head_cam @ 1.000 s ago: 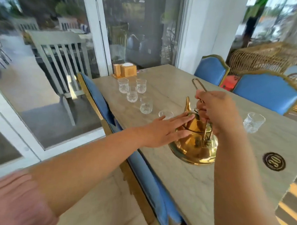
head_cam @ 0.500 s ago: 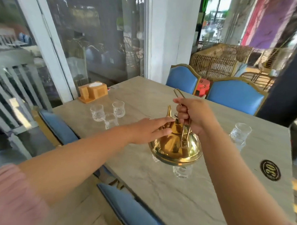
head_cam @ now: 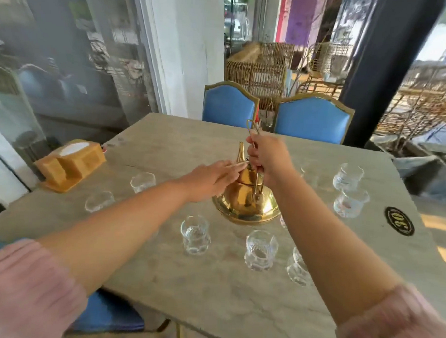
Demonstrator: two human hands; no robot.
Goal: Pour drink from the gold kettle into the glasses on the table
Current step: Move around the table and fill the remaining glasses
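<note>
right hand [head_cam: 266, 158]: fingers clamped on gold kettle [head_cam: 246, 203] handle
left hand [head_cam: 211, 178]: fingers straight, steadying lid
risk: kettle swings, topples glasses [head_cam: 195, 235]

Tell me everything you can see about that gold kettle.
The gold kettle is shiny, brass-looking metal with a wide round belly, a narrower upper part and a pointed spout facing away. It is upright over the table; whether it rests there is unclear. The right hand grips its thin wire handle; the left hand touches its top with straight fingers.
</note>
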